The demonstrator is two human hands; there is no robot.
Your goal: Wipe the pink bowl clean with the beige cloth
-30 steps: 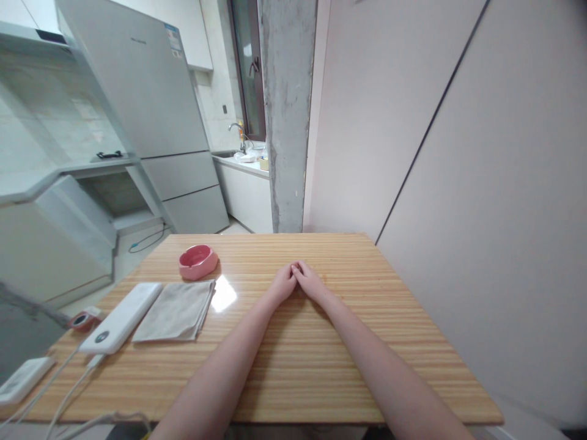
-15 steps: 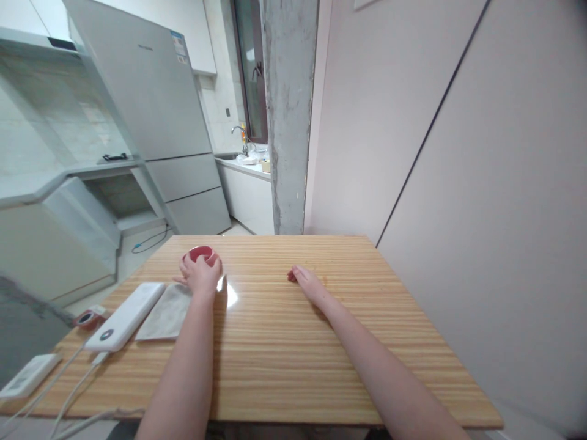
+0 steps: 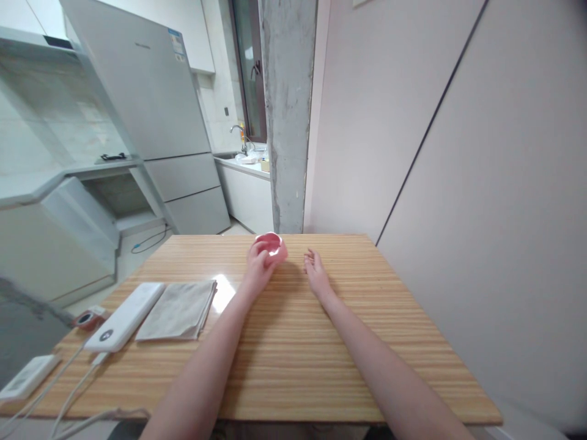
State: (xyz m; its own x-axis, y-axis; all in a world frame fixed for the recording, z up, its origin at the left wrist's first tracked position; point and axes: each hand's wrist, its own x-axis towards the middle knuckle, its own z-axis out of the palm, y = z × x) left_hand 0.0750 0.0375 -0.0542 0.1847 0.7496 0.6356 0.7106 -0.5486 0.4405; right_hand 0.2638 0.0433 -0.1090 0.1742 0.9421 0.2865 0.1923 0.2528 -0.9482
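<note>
A pink bowl [image 3: 280, 252] is held by its near left rim in my left hand [image 3: 259, 264], thumb and fingers closed on the wall. It looks raised and tilted over the far middle of the wooden table, its shadow below. Just right of the bowl, apart from it, my right hand [image 3: 316, 274] is turned on its side with the fingers curled inward. Something small and reddish-brown may be in those fingers, too small to make out.
A folded grey cloth [image 3: 177, 310] lies on the table [image 3: 293, 366] at left. Beside it are a white power bank [image 3: 125, 316] with cables, a tape roll [image 3: 88, 319] and a white flat box [image 3: 30, 376]. A fridge [image 3: 137, 85] and grey pillar [image 3: 290, 116] stand beyond.
My left hand has carried the bowl rightward from beyond the cloth, now uncovered, to the table's far middle. My right hand has shifted slightly right and away from me, turning on its side.
</note>
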